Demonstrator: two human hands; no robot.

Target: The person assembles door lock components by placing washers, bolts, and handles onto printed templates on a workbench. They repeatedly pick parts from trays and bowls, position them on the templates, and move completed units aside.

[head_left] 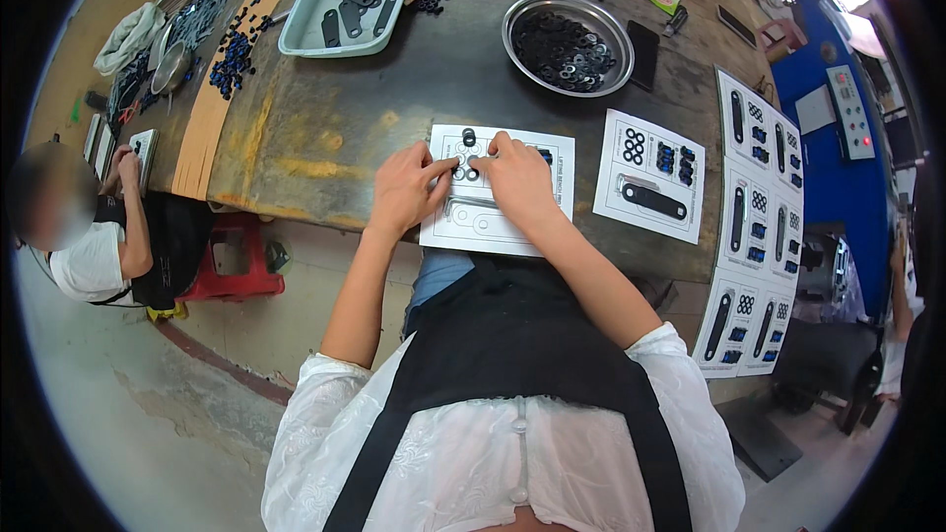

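A white printed card point(547, 229) lies at the table's front edge under both my hands. On its upper left part is a group of small black ring washers point(469, 138), some partly covered by my fingers. My left hand point(402, 189) comes from the left, fingers curled, its index fingertip on a ring low in the group. From the right, my right hand point(520, 185) has its thumb tip at a neighbouring ring, other fingers bent over the card. A small dark blue-black part point(545, 155) lies on the card beside it. Below, a printed elongated outline point(473, 222) has nothing on it.
To the right lie a filled card point(645, 220) and a sheet of several filled cards point(754, 227). Beyond stand a metal bowl of washers point(570, 79) and a pale green tray of black plates point(296, 37). Another person point(99, 246) works at the left.
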